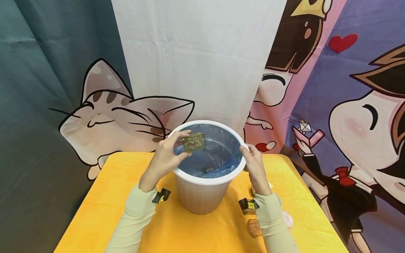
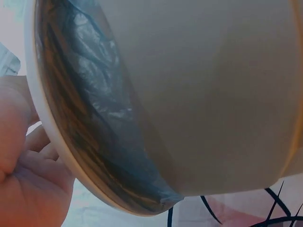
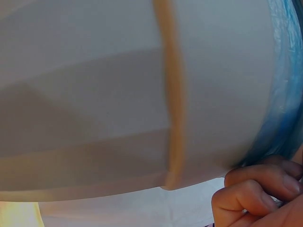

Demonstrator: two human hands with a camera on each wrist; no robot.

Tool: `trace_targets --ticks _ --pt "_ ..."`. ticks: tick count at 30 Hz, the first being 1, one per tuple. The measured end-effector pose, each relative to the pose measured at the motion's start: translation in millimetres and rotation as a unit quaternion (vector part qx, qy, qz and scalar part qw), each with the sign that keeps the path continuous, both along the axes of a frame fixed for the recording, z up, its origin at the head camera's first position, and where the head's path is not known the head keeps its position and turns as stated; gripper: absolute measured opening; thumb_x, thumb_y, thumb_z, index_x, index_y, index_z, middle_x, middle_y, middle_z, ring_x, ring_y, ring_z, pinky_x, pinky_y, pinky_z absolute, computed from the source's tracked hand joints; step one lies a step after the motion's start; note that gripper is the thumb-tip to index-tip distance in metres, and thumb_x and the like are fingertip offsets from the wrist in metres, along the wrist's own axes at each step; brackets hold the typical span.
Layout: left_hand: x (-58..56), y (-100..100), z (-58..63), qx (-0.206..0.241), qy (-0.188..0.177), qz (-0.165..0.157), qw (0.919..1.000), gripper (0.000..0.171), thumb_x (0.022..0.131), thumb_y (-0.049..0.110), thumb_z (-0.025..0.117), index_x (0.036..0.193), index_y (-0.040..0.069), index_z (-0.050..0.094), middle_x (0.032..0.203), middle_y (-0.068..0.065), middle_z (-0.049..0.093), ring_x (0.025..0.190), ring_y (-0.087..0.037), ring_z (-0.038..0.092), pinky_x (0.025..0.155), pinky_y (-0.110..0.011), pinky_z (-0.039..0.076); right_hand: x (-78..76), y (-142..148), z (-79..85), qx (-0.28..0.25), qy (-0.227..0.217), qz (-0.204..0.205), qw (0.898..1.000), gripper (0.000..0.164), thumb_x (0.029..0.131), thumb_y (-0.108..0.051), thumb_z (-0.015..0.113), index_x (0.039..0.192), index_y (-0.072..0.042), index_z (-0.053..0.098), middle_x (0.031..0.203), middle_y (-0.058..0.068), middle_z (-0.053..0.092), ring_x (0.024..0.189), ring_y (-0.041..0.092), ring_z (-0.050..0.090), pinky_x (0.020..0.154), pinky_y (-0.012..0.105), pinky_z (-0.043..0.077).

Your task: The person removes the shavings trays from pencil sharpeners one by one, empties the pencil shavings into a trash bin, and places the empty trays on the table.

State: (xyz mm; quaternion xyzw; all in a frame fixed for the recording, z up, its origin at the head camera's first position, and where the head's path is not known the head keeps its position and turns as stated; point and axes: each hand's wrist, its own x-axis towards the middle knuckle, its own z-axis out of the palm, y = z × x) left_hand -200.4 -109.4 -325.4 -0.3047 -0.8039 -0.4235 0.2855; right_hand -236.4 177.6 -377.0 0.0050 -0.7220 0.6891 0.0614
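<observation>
A white bin [image 1: 202, 196] with a blue plastic liner [image 1: 224, 144] stands on the table. Over its opening, on the left side, my left hand [image 1: 162, 160] holds a small clear yellowish box [image 1: 194, 142] between thumb and fingers. Greyish-brown grainy stuff shows through its wall. At the bin's right rim, my right hand [image 1: 255, 168] grips the edge, thumb on top. A small dark bit [image 1: 209, 170] lies low inside the liner. In the right wrist view, curled fingers [image 3: 253, 196] sit by the liner's edge. The box is hidden in the left wrist view.
A yellow cloth [image 1: 95, 221] covers the table. Right of the bin, partly behind my right forearm, are an orange see-through container [image 1: 254, 227] and a pink object [image 1: 287, 220]. A cartoon-printed curtain [image 1: 196, 63] hangs close behind the table.
</observation>
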Motion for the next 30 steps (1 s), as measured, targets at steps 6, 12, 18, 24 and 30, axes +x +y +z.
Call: trace_targets --ticks 6,12,18,24,30 --pt "0.4 -0.1 0.6 -0.043 0.071 0.024 0.9963 0.052 0.063 -0.010 0.077 0.111 0.002 0.060 0.125 -0.007 0.058 0.111 -0.019 0.056 0.093 -0.033 0.046 1.2 -0.7 1.0 0.003 -0.001 -0.003 1.000 0.043 0.090 -0.037 0.055 0.116 -0.003 0.053 0.085 0.012 0.061 0.064 0.016 0.065 0.054 0.032 0.055" --pt "0.9 0.5 1.2 -0.060 0.106 0.018 0.9924 0.048 0.062 -0.016 0.070 0.107 0.000 0.060 0.126 -0.011 0.056 0.112 -0.023 0.056 0.088 -0.032 0.049 1.3 -1.6 1.5 0.004 -0.002 -0.006 1.000 0.040 0.091 -0.036 0.055 0.115 -0.005 0.054 0.081 0.008 0.061 0.062 0.015 0.064 0.051 0.030 0.054" --pt "0.5 1.6 2.6 -0.109 0.158 0.046 0.9804 0.045 0.065 -0.018 0.066 0.105 -0.001 0.060 0.126 -0.015 0.054 0.113 -0.026 0.055 0.089 -0.032 0.049 0.8 -1.6 2.1 0.002 0.000 -0.008 1.000 0.037 0.091 -0.034 0.054 0.114 -0.004 0.054 0.079 0.007 0.060 0.060 0.014 0.063 0.048 0.028 0.053" --pt "-0.1 4.2 2.0 -0.141 0.198 0.078 0.9669 0.041 0.069 -0.018 0.053 0.104 0.002 0.061 0.125 -0.014 0.055 0.115 -0.025 0.053 0.087 -0.032 0.050 0.7 -1.5 1.4 -0.002 0.002 -0.006 1.000 0.037 0.091 -0.033 0.054 0.114 -0.004 0.054 0.078 0.007 0.059 0.058 0.014 0.063 0.046 0.028 0.052" --pt "-0.4 4.3 1.3 -0.135 0.206 0.076 0.9663 0.041 0.068 -0.020 0.052 0.103 0.000 0.062 0.124 -0.017 0.055 0.113 -0.027 0.054 0.072 -0.031 0.053 1.5 -1.5 1.2 0.004 0.005 -0.007 1.000 0.038 0.091 -0.034 0.055 0.114 -0.005 0.054 0.077 0.007 0.057 0.056 0.013 0.060 0.042 0.023 0.048"
